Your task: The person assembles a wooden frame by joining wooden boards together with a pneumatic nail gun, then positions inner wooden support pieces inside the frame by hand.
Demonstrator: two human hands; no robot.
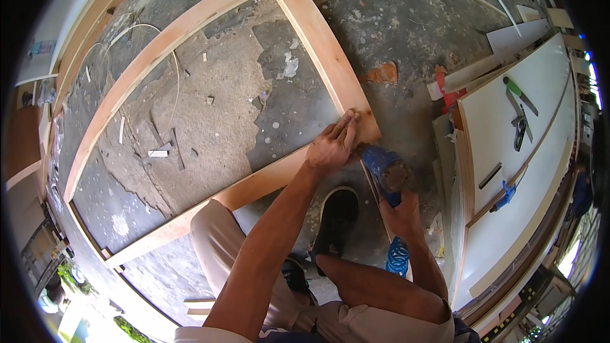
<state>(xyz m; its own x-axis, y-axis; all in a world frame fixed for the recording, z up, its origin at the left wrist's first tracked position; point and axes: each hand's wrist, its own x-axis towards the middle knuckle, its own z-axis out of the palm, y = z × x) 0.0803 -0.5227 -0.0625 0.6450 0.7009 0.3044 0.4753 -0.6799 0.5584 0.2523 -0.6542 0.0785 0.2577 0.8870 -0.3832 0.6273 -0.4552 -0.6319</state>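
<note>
A large pale wooden frame lies over the floor in front of me. My left hand grips it near the right corner, fingers pressed together over the wood by the joint; its thumb is mostly hidden. In my right hand is a blue nail gun, its nose against or very close to the outer side of that corner. I cannot tell whether the nose touches the wood. A blue coiled air hose hangs below my right hand.
On the right, a white panel carries a green-handled tool, a black-handled tool and a small blue tool. Wood scraps and a thin looped strip lie inside the frame. My dark shoe is just below the corner.
</note>
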